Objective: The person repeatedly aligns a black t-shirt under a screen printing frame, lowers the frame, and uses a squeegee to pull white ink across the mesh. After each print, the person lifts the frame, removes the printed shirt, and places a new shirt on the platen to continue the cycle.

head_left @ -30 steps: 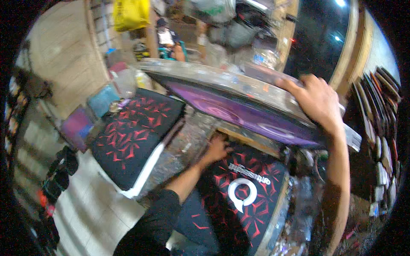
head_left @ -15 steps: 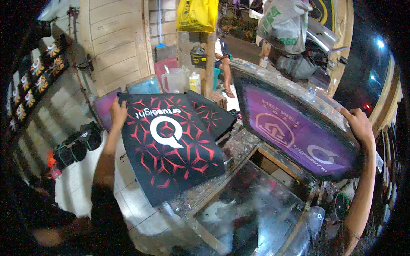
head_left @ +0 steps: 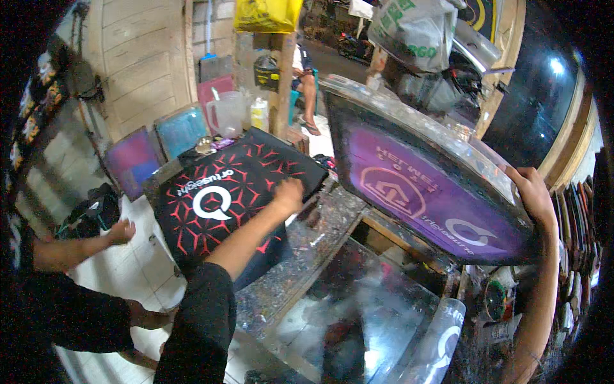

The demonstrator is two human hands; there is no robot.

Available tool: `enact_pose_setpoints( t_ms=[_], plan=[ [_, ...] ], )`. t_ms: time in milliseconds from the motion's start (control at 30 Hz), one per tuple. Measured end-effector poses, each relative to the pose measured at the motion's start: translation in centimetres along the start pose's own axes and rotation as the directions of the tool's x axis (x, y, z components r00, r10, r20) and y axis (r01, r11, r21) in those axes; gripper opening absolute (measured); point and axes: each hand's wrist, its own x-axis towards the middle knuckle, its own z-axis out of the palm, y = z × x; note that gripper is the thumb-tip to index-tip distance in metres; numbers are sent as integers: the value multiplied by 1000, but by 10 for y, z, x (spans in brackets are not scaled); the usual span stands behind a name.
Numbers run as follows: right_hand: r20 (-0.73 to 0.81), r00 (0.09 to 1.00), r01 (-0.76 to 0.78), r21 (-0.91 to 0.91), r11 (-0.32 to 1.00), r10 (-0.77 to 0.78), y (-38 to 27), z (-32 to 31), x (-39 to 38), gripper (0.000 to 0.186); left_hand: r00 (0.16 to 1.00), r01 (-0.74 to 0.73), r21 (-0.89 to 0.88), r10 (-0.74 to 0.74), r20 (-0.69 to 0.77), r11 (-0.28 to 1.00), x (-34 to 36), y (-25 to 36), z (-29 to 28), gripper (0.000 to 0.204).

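My left hand is closed on the right edge of a black printed cloth with a red star pattern and a white round logo. The cloth lies flat on a pile at the left end of the bench. My right hand grips the far edge of a purple screen-printing frame and holds it tilted up above the glass-topped print table. At the left, another person's hand hovers near the cloth's lower left corner, not touching it.
A paint-spattered bench strip runs between the cloth pile and the glass. A measuring jug and a small bottle stand behind the pile. Spare frames lean on the wooden wall. Stacked frames fill the right edge.
The black cloth was lifted off the print table, swung over to the left and now lies flat on the pile. The purple frame stays raised in my right hand.
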Motion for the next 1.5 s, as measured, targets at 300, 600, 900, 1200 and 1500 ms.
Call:
enact_pose_setpoints(
  t_ms=[300,600,900,1200,1500],
  plan=[
    [57,984,173,-62,983,-169,25,9,28,58,975,-213,-231,191,-115,949,10,-57,-1,19],
    [80,981,187,-149,971,-176,5,2,7,72,977,-95,102,112,-180,990,-12,3,9,38],
    [-33,986,164,-16,986,-164,9,2,-1,82,981,7,-115,-29,-190,993,-6,-19,8,36],
    [14,997,73,0,997,-73,3,-1,-3,78,939,-235,216,278,-201,948,-25,2,2,67],
    [-4,995,95,-41,995,-95,3,4,7,84,903,-1,258,112,-414,966,9,42,10,49]
  ],
)
